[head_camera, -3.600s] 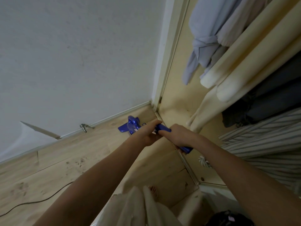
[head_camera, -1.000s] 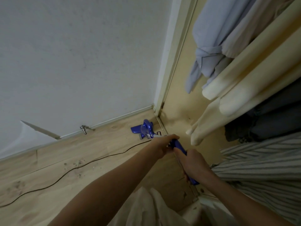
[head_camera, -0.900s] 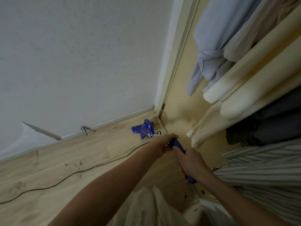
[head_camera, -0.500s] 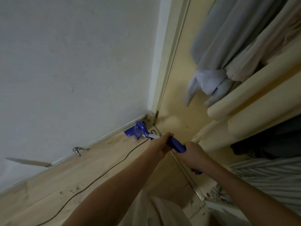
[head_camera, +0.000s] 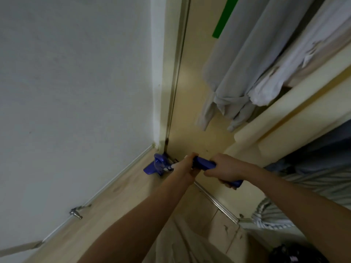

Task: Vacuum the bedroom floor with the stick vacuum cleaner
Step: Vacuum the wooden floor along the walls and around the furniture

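The person's left hand (head_camera: pixel 187 168) and right hand (head_camera: pixel 225 168) are covering most of the blue plastic stick vacuum handle (head_camera: pixel 204 165). The blue floor head (head_camera: pixel 156 165) is showing too small to make out detail. The frame edge is cutting off the hanging grey garments (head_camera: pixel 237 73) and the striped fabric (head_camera: pixel 313 186).

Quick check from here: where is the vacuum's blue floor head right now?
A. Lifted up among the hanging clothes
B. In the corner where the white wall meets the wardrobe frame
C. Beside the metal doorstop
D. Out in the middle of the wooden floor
B: the blue floor head sits on the floor against the skirting at the wall-wardrobe corner.
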Demonstrator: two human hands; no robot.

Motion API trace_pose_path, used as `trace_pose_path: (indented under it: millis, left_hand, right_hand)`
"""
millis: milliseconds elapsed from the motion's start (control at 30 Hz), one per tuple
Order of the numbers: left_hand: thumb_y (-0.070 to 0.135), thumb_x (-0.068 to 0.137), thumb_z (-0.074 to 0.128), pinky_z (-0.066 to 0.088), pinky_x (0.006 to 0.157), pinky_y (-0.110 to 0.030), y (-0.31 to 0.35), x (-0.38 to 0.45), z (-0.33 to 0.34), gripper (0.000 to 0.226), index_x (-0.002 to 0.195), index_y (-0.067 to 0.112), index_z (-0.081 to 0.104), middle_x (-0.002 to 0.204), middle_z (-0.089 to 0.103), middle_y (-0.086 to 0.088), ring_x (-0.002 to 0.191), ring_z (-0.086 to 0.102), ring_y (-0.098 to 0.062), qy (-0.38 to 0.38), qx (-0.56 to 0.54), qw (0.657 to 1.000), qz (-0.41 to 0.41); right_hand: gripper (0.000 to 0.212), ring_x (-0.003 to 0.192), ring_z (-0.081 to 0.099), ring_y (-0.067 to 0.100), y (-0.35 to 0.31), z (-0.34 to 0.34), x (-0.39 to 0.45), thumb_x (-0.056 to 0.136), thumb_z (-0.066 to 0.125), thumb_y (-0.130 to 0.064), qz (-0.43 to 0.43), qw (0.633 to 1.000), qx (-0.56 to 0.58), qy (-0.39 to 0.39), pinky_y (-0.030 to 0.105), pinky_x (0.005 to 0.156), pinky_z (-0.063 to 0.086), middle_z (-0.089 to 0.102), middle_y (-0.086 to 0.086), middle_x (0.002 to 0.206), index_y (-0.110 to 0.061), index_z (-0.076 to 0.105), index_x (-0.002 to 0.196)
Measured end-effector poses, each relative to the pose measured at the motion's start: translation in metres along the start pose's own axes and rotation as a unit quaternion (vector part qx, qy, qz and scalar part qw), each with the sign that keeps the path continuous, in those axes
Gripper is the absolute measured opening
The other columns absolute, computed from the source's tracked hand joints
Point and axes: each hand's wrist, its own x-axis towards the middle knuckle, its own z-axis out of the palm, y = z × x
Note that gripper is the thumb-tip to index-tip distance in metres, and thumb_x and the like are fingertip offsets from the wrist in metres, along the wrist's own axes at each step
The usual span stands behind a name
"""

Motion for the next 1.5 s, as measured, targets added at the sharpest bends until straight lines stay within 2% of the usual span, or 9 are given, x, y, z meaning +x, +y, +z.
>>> trace_pose_path:
  millis: [100,167,300,467,600,833,1033,1267,1500]
  left_hand:
    - [0.006,0.09,0.062,0.054,0.062,-0.032,0.008,0.004,-0.003,0.012,0.093,0.003,0.051,0.085,0.052,-0.01,0.071,0.054,-0.018,-0.039,0.014,0.999,-0.027]
    - [0.006,0.091,0.06,0.052,0.062,-0.031,0.011,0.006,-0.004,0.017,0.081,0.008,0.047,0.083,0.05,-0.01,0.07,0.052,-0.017,-0.046,0.012,0.998,-0.037]
    - [0.007,0.09,0.062,0.052,0.048,-0.025,0.019,0.007,-0.005,0.014,0.085,0.006,0.049,0.085,0.051,-0.01,0.072,0.054,-0.017,-0.051,0.006,0.998,-0.046]
    - [0.004,0.09,0.061,0.052,0.071,-0.032,0.03,0.011,-0.004,0.013,0.091,0.004,0.048,0.084,0.049,-0.011,0.084,0.054,-0.021,-0.06,-0.002,0.998,-0.032]
    - [0.007,0.085,0.069,0.054,0.046,-0.028,0.041,0.025,-0.013,0.039,0.117,-0.001,0.049,0.086,0.056,-0.013,0.075,0.058,-0.019,-0.034,-0.003,0.999,-0.008]
    - [0.014,0.092,0.062,0.048,0.077,-0.03,0.062,0.028,-0.004,0.017,0.1,0.006,0.05,0.089,0.055,-0.009,0.084,0.056,-0.019,-0.061,0.056,0.996,0.016]
    - [0.012,0.089,0.065,0.053,0.072,-0.032,0.049,0.03,-0.01,0.016,0.084,0.006,0.052,0.084,0.055,-0.009,0.073,0.056,-0.016,-0.07,0.032,0.997,0.006]
    - [0.009,0.084,0.071,0.054,0.067,-0.032,-0.003,0.017,-0.033,0.035,0.111,0.0,0.05,0.087,0.057,-0.011,0.075,0.06,-0.019,-0.067,0.078,0.995,-0.019]
    - [0.011,0.086,0.069,0.056,0.063,-0.03,-0.059,-0.017,-0.075,0.026,0.103,0.002,0.051,0.085,0.053,-0.011,0.074,0.058,-0.02,-0.048,0.154,0.987,-0.022]
  right_hand:
    - [0.028,0.041,0.051,0.018,-0.007,-0.005,0.006,0.094,0.056,-0.027,0.001,1.0,0.007,-0.012,0.025,0.04,0.044,0.054,0.011,0.064,-0.007,0.051,0.112]
    - [0.024,0.041,0.051,0.018,-0.01,-0.008,0.008,0.094,0.057,-0.026,0.001,1.0,0.009,-0.015,0.025,0.04,0.044,0.055,0.011,0.064,-0.009,0.05,0.11]
    - [0.023,0.043,0.051,0.019,-0.014,-0.009,0.014,0.094,0.055,-0.026,0.003,1.0,0.006,-0.016,0.026,0.04,0.044,0.055,0.012,0.066,-0.01,0.05,0.111]
    - [0.025,0.044,0.052,0.02,-0.019,-0.008,0.026,0.094,0.056,-0.025,-0.009,1.0,0.02,0.005,0.027,0.042,0.044,0.055,0.012,0.065,-0.009,0.051,0.112]
    - [0.028,0.039,0.05,0.017,-0.024,0.002,0.044,0.094,0.057,-0.027,-0.015,0.998,0.054,0.004,0.026,0.042,0.044,0.055,0.01,0.063,-0.007,0.052,0.113]
    - [0.032,0.042,0.051,0.021,-0.042,-0.018,0.06,0.095,0.056,-0.033,-0.002,0.999,0.0,0.036,0.022,0.039,0.041,0.057,0.013,0.064,-0.007,0.049,0.111]
    - [0.03,0.041,0.05,0.02,-0.031,-0.008,0.056,0.097,0.054,-0.032,0.006,1.0,0.004,0.025,0.023,0.039,0.042,0.056,0.013,0.063,-0.01,0.047,0.116]
    - [0.022,0.04,0.049,0.017,0.009,0.046,0.027,0.097,0.052,-0.031,0.03,0.995,0.09,-0.011,0.022,0.04,0.043,0.052,0.01,0.062,-0.01,0.047,0.099]
    - [0.015,0.04,0.048,0.017,0.036,0.125,-0.019,0.097,0.052,-0.029,0.047,0.98,0.194,-0.015,0.023,0.041,0.042,0.052,0.01,0.061,-0.017,0.046,0.091]
